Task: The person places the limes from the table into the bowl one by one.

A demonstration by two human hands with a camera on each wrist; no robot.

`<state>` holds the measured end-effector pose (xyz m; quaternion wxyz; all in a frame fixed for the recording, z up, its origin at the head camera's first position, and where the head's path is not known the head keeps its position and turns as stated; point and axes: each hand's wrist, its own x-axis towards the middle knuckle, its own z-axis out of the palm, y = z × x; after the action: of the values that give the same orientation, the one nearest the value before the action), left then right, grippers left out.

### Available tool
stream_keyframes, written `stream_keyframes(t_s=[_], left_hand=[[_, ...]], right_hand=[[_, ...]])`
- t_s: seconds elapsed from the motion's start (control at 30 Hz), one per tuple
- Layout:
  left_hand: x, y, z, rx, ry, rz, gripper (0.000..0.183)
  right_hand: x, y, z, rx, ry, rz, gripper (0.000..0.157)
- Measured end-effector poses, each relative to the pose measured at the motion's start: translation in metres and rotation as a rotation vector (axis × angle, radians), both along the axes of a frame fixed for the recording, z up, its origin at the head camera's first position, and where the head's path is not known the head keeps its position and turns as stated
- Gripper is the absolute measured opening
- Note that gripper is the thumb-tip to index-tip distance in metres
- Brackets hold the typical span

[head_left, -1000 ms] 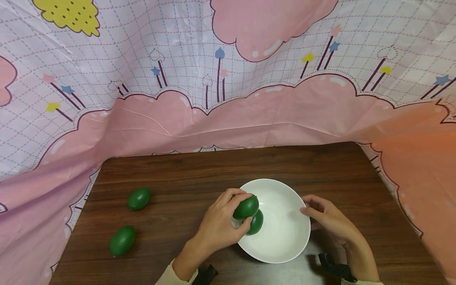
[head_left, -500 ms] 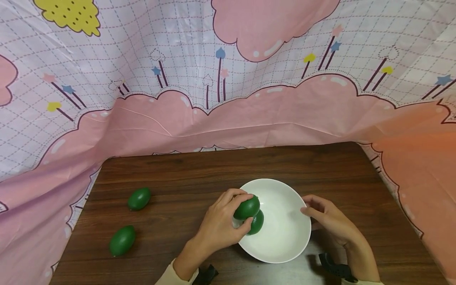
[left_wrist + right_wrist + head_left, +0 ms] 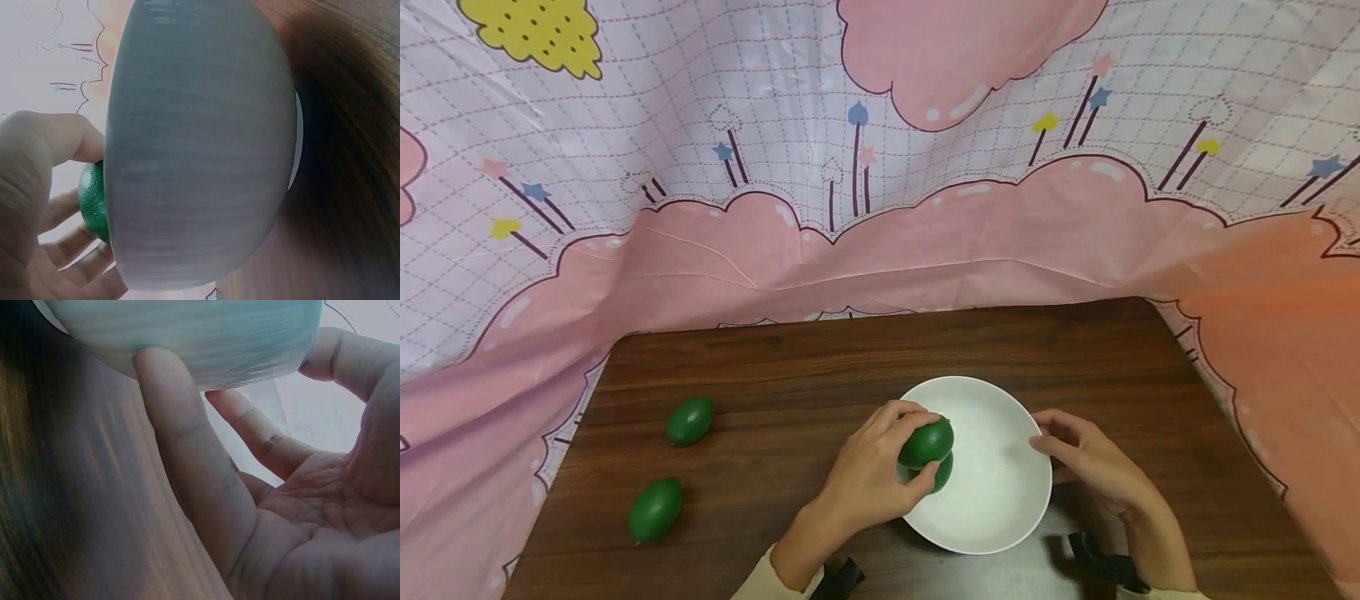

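Note:
My left hand [image 3: 868, 471] grips a green lime [image 3: 927, 443] between thumb and fingers over the left side of a white bowl [image 3: 992, 483]. Below it lies another lime [image 3: 943, 477] in the bowl, partly covered by the held one. In the left wrist view the bowl's outer wall [image 3: 200, 150] hides most of a lime [image 3: 92, 201] beside the fingers. At the bowl's right rim, my right hand [image 3: 1093, 462] holds the edge. The right wrist view shows its thumb at the rim and fingertips [image 3: 159, 365] on the outer wall of the bowl [image 3: 206, 337].
Two more limes lie on the left of the brown wooden table [image 3: 790, 367], a farther lime [image 3: 689, 421] and a nearer lime [image 3: 655, 510]. A patterned pink and white cloth [image 3: 820, 275] hangs behind and at both sides. Black straps [image 3: 1105, 562] are at the wrists.
My left hand has shifted slightly right and down with the lime, which now covers more of the one in the bowl. The right hand stays at the rim. The head view has shifted a little.

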<state>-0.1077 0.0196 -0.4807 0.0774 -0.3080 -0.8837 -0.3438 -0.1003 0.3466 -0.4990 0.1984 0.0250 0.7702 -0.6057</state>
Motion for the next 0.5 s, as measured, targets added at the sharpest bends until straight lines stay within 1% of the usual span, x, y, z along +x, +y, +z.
stream_keyframes(t_s=[0.2, 0.4, 0.5], left_hand=[[0.0001, -0.0004, 0.0006, 0.001, 0.0, 0.005, 0.05], [0.0007, 0.0046, 0.0006, 0.011, -0.063, -0.004, 0.05], [0.0013, 0.0064, 0.0007, 0.012, -0.078, -0.008, 0.05]], right_hand=[[-0.0018, -0.0023, 0.0009, -0.002, 0.001, 0.003, 0.046], [-0.0022, -0.0034, 0.0002, 0.004, -0.02, -0.006, 0.047], [-0.001, -0.0029, -0.0012, 0.012, -0.027, -0.014, 0.047]])
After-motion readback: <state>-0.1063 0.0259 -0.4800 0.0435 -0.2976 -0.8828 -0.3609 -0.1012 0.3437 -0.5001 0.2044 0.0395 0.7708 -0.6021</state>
